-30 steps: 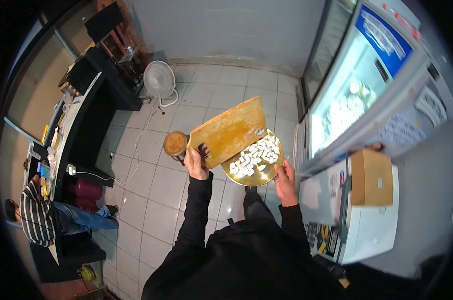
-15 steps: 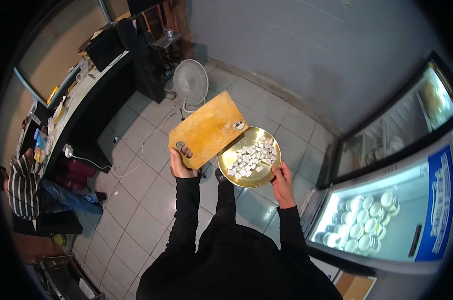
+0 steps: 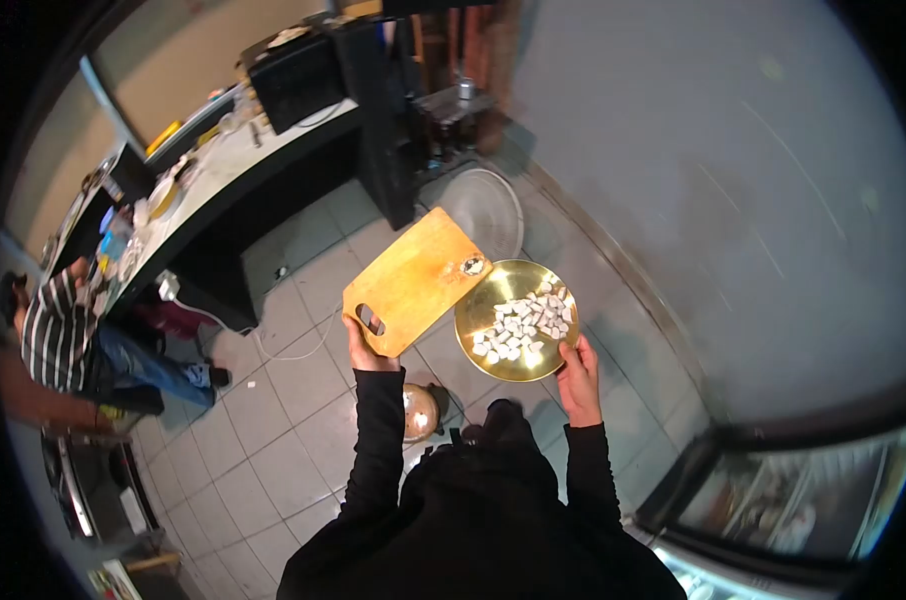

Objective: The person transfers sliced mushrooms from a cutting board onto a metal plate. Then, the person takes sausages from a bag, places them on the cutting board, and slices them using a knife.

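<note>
My left hand grips a wooden cutting board at the end with the oval handle slot. The board is tilted, and its far corner overlaps or touches the rim of a round gold-coloured plate. My right hand is closed on the plate's near right edge, thumb on the rim. Several small whitish cut pieces lie on the plate, mostly toward its right half; what food they are I cannot make out.
A fan stands on the tiled floor ahead. A long cluttered counter curves along the left, where a person in a striped shirt stands. A round metallic pot-like object sits by my legs. A glass-door fridge is at lower right.
My view has turned right and forward, so the fridge has slid to the lower right corner and the counter looks nearer. Both hands keep hold of the board and plate.
</note>
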The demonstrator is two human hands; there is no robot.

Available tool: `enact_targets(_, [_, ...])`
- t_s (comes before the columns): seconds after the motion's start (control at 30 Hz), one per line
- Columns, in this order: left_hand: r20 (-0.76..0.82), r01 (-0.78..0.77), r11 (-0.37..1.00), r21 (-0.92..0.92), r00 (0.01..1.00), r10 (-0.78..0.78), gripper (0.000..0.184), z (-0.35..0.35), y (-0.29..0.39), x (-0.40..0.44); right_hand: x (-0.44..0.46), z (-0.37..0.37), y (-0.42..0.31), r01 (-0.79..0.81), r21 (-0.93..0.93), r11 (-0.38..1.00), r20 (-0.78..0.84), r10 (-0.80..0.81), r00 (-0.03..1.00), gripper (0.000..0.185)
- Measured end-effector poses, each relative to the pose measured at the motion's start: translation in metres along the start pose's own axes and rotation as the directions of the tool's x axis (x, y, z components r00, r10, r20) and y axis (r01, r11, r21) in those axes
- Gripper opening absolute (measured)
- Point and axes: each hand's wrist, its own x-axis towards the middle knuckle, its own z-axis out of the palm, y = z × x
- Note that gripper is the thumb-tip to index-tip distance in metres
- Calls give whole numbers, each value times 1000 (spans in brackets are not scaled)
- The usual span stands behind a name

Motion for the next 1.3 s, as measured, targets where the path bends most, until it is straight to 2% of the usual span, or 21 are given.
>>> enact_targets(0.2, [-188, -173, 983, -62, 969, 158, 48, -15, 14, 107, 172, 52, 33, -125, 4, 992, 202, 121, 972, 18])
enact_targets(0.23, [-190, -180, 981, -77, 968, 163, 48, -22, 31, 103, 162, 67, 33, -112, 8, 994, 220, 107, 970, 18])
enact_targets(0.4, [-366, -309, 945, -108, 896, 251, 48, -26, 52, 181, 276, 130, 52, -224, -79, 971, 336, 238, 911, 16])
enact_targets(0.43, [-324, -357, 924, -137, 898, 299, 46, -10, 64, 185, 297, 149, 56, -241, -106, 965, 347, 263, 900, 16])
enact_targets(0.5, [-402, -380, 914, -139, 866, 299, 46, -16, 96, 169, 297, 174, 61, -327, -119, 938, 366, 347, 863, 16])
enact_targets(0.6, [-548, -465, 881, -82, 760, 350, 48, -17, 129, 181, 344, 224, 77, -345, -154, 926, 484, 375, 791, 24])
enact_targets(0.67, [-575, -518, 850, -96, 726, 377, 46, -18, 154, 192, 359, 257, 87, -365, -171, 915, 499, 400, 769, 24])
enact_targets(0.7, [-578, -527, 839, -136, 730, 365, 43, -24, 178, 183, 337, 274, 82, -356, -180, 917, 476, 398, 784, 24])
enact_targets(0.73, [-590, -589, 800, -117, 689, 421, 41, -40, 195, 204, 346, 297, 109, -355, -176, 918, 507, 394, 767, 23])
enact_targets(0.77, [-603, -587, 804, -96, 677, 422, 39, -60, 200, 220, 350, 308, 125, -342, -169, 924, 525, 378, 763, 23])
enact_targets(0.83, [-522, -544, 825, -152, 754, 400, 37, -90, 218, 255, 355, 331, 151, -355, -152, 922, 521, 380, 764, 23])
enact_targets(0.87, [-512, -541, 826, -159, 760, 400, 37, -107, 225, 280, 358, 343, 162, -372, -134, 919, 506, 386, 771, 18])
enact_targets(0.9, [-446, -536, 828, -164, 789, 423, 38, -126, 234, 304, 359, 355, 175, -395, -115, 912, 488, 398, 777, 14])
enact_targets(0.93, [-352, -489, 851, -191, 843, 406, 39, -138, 251, 324, 346, 362, 178, -368, -125, 921, 468, 382, 797, 18])
enact_targets(1.03, [-186, -399, 891, -217, 913, 364, 38, -168, 296, 394, 342, 396, 215, -350, -106, 931, 439, 360, 823, 19])
enact_targets(1.07, [-231, -376, 907, -192, 915, 331, 39, -173, 310, 412, 343, 401, 230, -359, -100, 928, 456, 364, 812, 20])
enact_targets(1.1, [-208, -385, 916, -113, 911, 357, 41, -156, 328, 426, 347, 418, 236, -356, -96, 930, 455, 359, 815, 20])
enact_targets(1.17, [-156, -401, 910, -106, 911, 383, 39, -155, 343, 478, 347, 448, 241, -352, -104, 930, 407, 363, 838, 19])
enact_targets(1.2, [-82, -372, 920, -121, 928, 364, 36, -171, 347, 502, 347, 449, 253, -340, -91, 936, 424, 345, 837, 21])
enact_targets(1.23, [-75, -316, 937, -150, 949, 308, 40, -176, 353, 518, 343, 459, 260, -336, -81, 938, 407, 339, 848, 21])
enact_targets(1.3, [-86, -247, 955, 163, 961, 263, 55, -178, 352, 553, 348, 482, 272, -349, -46, 936, 375, 340, 863, 22])
